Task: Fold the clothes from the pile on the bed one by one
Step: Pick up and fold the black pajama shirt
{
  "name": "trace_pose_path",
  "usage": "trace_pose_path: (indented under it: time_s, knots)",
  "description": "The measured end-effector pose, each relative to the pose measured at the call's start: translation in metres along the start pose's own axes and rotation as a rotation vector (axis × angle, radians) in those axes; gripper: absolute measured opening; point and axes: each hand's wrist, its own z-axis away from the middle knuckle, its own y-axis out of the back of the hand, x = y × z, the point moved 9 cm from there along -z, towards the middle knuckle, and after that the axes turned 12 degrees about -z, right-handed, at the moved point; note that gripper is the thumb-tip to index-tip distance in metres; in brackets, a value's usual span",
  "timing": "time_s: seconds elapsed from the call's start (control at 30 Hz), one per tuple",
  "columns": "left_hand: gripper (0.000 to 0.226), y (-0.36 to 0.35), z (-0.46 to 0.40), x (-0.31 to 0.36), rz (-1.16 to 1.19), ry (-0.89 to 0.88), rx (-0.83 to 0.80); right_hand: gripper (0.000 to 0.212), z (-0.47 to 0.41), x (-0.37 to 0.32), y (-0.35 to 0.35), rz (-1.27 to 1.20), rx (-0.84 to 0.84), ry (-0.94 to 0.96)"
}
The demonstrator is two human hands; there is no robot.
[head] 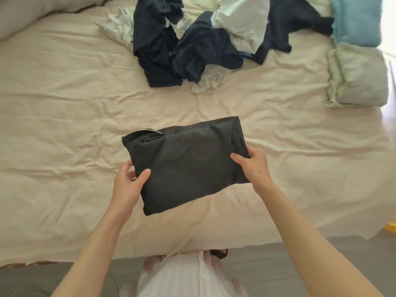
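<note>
A black garment (186, 161), folded into a compact rectangle, is held just above the cream bed sheet (64, 125) in the middle of the view. My left hand (128, 185) grips its near left edge, thumb on top and fingers underneath. My right hand (255, 166) grips its right edge the same way. The pile of unfolded clothes (192, 43), dark navy and white pieces tangled together, lies at the far middle of the bed.
Two folded items sit at the right side of the bed: a pale grey-green one (357, 76) and a light blue one (355, 20) behind it. A grey pillow (32, 11) lies at the far left. The bed's front edge (85, 260) borders grey floor.
</note>
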Motion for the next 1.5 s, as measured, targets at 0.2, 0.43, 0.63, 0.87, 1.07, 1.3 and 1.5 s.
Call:
trace_pose_path:
  time_s: [0.2, 0.43, 0.63, 0.87, 1.07, 1.3, 1.5]
  knots:
    - [0.026, -0.053, 0.080, 0.046, -0.069, -0.120, -0.089, 0.007, 0.059, 0.009, 0.109, -0.151, 0.067, -0.004]
    - [0.022, -0.172, 0.197, 0.063, -0.126, -0.181, -0.178, 0.015, 0.125, 0.052, 0.278, -0.242, 0.123, -0.011]
    - [0.023, -0.305, 0.296, 0.043, -0.107, -0.155, -0.254, 0.009, 0.168, 0.084, 0.443, -0.161, 0.200, 0.066]
    - [0.024, -0.433, 0.355, 0.062, -0.152, -0.182, -0.337, 0.017, 0.184, 0.122, 0.580, -0.214, 0.295, 0.056]
    - [0.024, -0.522, 0.364, 0.101, -0.136, -0.190, -0.328, 0.011, 0.142, 0.114, 0.666, -0.203, 0.291, 0.059]
    - [0.027, -0.655, 0.364, 0.164, -0.080, -0.189, -0.346, 0.031, 0.066, 0.057, 0.778, -0.096, 0.262, 0.063]
    - [0.024, -0.755, 0.366, 0.240, -0.093, -0.245, -0.391, 0.023, 0.007, 0.026, 0.882, -0.086, 0.281, 0.043]
